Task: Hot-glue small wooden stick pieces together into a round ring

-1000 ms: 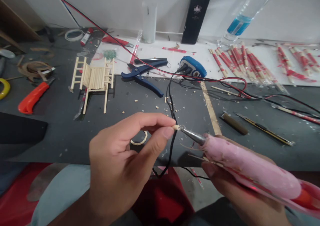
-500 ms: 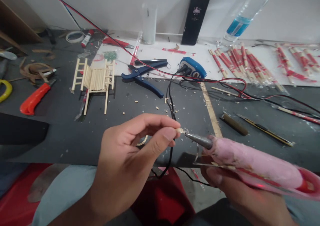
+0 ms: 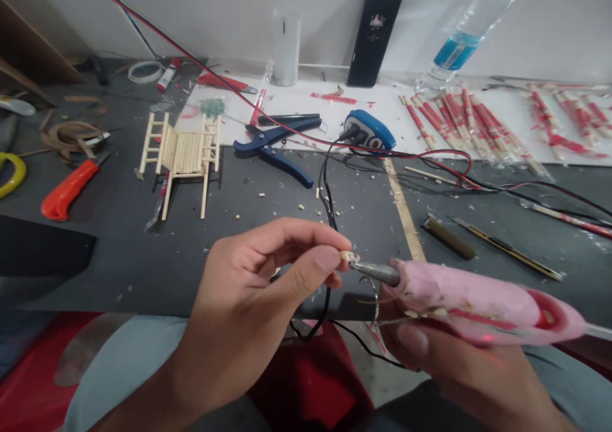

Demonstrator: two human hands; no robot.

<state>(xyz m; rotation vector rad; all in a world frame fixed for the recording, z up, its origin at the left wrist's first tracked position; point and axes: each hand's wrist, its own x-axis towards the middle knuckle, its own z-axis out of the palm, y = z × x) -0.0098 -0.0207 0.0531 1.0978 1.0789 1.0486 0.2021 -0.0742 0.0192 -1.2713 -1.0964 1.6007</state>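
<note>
Between thumb and fingertips my left hand [image 3: 268,292] pinches a small pale wooden piece [image 3: 347,255]; most of it is hidden by the fingers. My right hand [image 3: 459,368] grips a pink hot glue gun [image 3: 468,292] from below. The gun's metal nozzle [image 3: 375,271] points left, with its tip at the wooden piece, where a bit of glue seems to sit. Beyond the left hand, a miniature chair [image 3: 186,151] made of pale sticks stands on the dark table [image 3: 143,266].
Blue cutters [image 3: 277,155] and a blue power socket [image 3: 368,131] lie behind the hands, with cables crossing the table. Wrapped stick bundles [image 3: 468,116] are at back right. A utility knife [image 3: 507,247] lies right; an orange-handled tool [image 3: 69,190] lies left. A phone [image 3: 375,37] leans on the wall.
The glue gun has shifted slightly left and tilted flatter, showing more of its back end. The left hand has moved slightly right, still holding the small piece.
</note>
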